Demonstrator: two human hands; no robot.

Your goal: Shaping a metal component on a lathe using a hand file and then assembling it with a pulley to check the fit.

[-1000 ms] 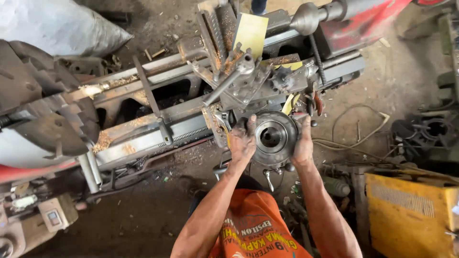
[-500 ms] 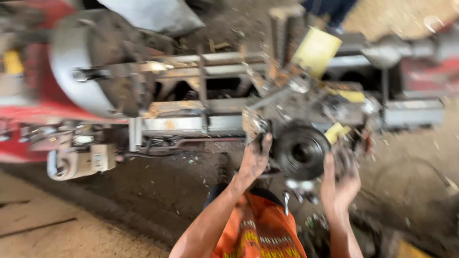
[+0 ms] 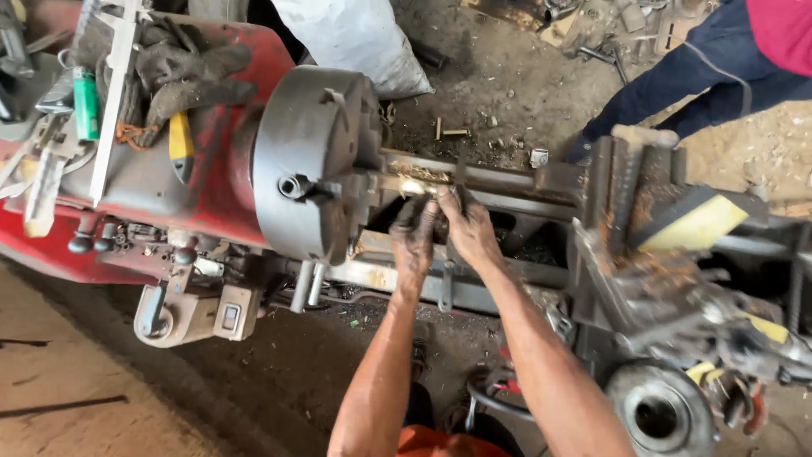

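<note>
Both my hands reach over the bed of a red lathe (image 3: pixel 211 195), just right of its big grey chuck (image 3: pixel 313 161). A short brass workpiece (image 3: pixel 414 184) sticks out of the chuck jaws. The greasy fingers of my left hand (image 3: pixel 414 241) are held together and point up at the brass piece; whether they grip it is unclear. My right hand (image 3: pixel 469 228) pinches a thin dark bar (image 3: pixel 461 173) that stands upright beside the workpiece.
The carriage with its tool post (image 3: pixel 643 254) and round handwheel (image 3: pixel 664 415) sits to the right. Gloves (image 3: pixel 182 72) and hand tools lie on the headstock. A white sack (image 3: pixel 355 38) and another person's dark-trousered leg (image 3: pixel 677 85) are behind the lathe.
My hands left the handwheel on the carriage and moved left to the workpiece at the chuck. My view swung left with them.
</note>
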